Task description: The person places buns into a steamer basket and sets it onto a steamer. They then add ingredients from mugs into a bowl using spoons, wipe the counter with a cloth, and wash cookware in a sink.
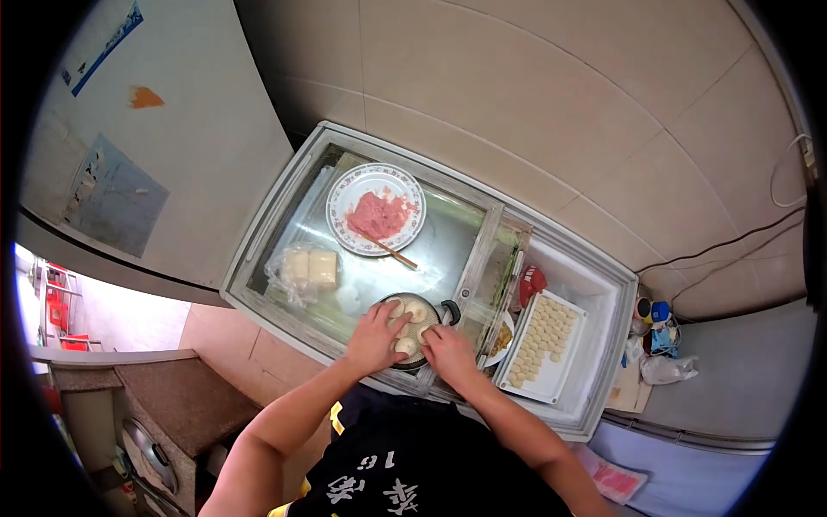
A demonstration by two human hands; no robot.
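Observation:
A round dark-rimmed pan [451,311] with a black side handle sits at the front edge of the glass freezer lid, right before me. Several pale, round dough buns [417,311] lie in it. My left hand [376,338] reaches over the pan's left side, its fingers stretched and apart over the buns. At the right side, my right hand [448,351] has its fingertips bent together on a bun, partly hidden by them. Farther back stands a patterned plate [338,194] of pink minced meat [379,215], with a wooden stick [392,251] resting across its rim.
A plastic bag [289,271] holds pale blocks left of the pan. Inside the freezer's open right side, a white tray [550,379] bears rows of small dough pieces, beside a red bag [531,283] and a plate of yellowish food [500,338]. A tiled wall [517,95] stands behind.

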